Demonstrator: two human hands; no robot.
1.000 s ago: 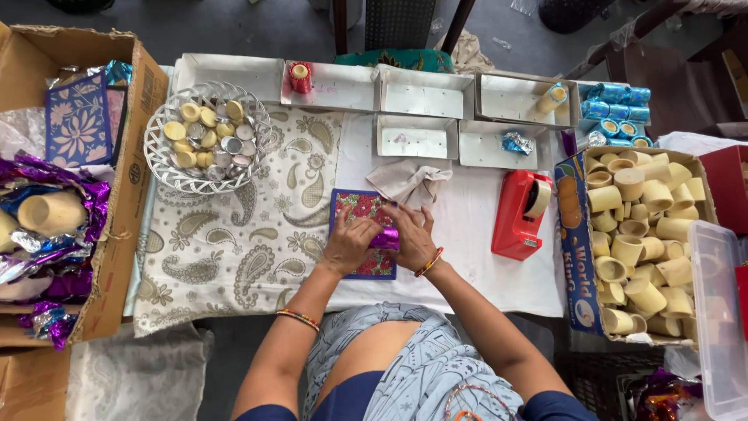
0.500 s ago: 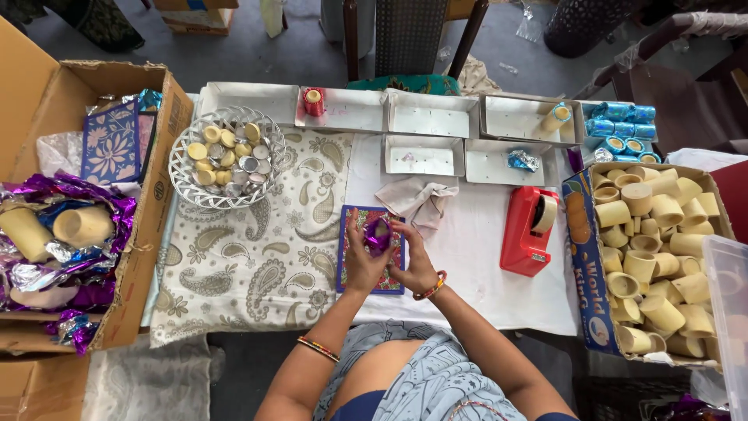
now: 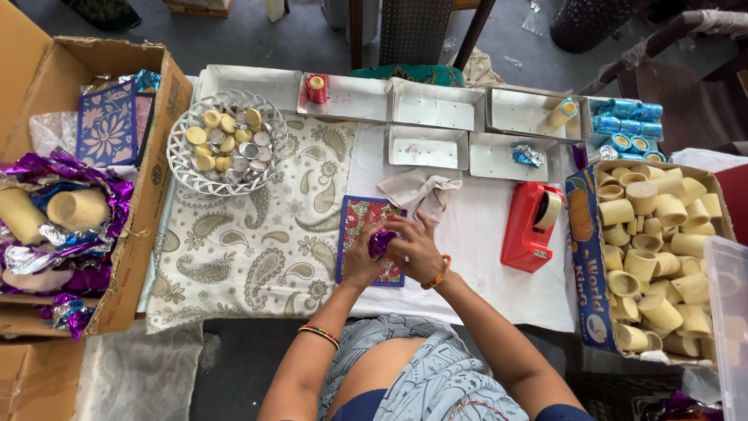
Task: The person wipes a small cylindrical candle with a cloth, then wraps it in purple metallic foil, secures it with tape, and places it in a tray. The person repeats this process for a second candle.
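Purple foil piece (image 3: 380,242) between left hand (image 3: 360,261) and right hand (image 3: 414,248).

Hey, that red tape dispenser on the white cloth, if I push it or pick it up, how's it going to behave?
The red plastic tape dispenser looks rigid, so it should lift without flexing. Its broad flat base suggests it would slide on the white cloth rather than tip. The roll of tape sits in an open cradle, so tilting might loosen it.

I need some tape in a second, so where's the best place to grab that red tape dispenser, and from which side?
Likely best by the red tape dispenser's solid lower body, the end nearest the person, coming down from above with the right hand. It lies flat on the white cloth, nothing against its long sides, and the roll fills the far end.
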